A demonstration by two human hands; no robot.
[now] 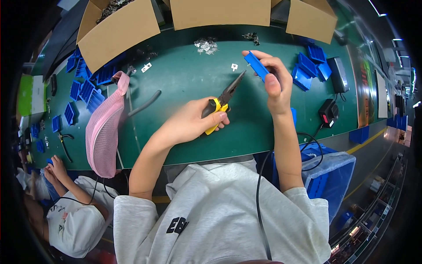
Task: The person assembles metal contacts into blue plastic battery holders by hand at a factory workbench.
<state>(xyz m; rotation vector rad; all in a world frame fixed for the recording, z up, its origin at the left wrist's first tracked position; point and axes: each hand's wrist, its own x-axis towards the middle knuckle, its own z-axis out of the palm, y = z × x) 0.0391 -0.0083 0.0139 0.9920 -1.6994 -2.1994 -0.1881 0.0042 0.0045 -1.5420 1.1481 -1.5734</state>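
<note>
"Left hand (191,121) first: what is it doing?"

"It grips a pair of pliers (227,93) by the yellow and black handles. Their long dark nose points up and to the right, and its jaws look nearly together."

"And the right hand (280,83)?"

"Closed on a narrow blue part (258,67), pinched between thumb and fingers. It is held tilted, above the green surface (176,79). A small pale bit (249,64) shows at its left side."

"Do the pliers touch the blue part?"

"Their tip is just beside it; I see a small gap, but cannot tell the depth."

"What lies close by?"

"One flat white tab (234,67), left of the blue part. Farther back are a heap of silvery pieces (205,45) and, to its right, a smaller, darker heap (252,38)."

"And around the edges?"

"Cardboard boxes (222,15) stand along the far side. Blue trays (306,65) are grouped at right, with more scattered at left. A pink mesh pouch (105,132) lies on the left, with a grey tube (146,104) between it and the left hand. At far lower left, a co-worker (77,222) in a white top holds something blue."
</note>
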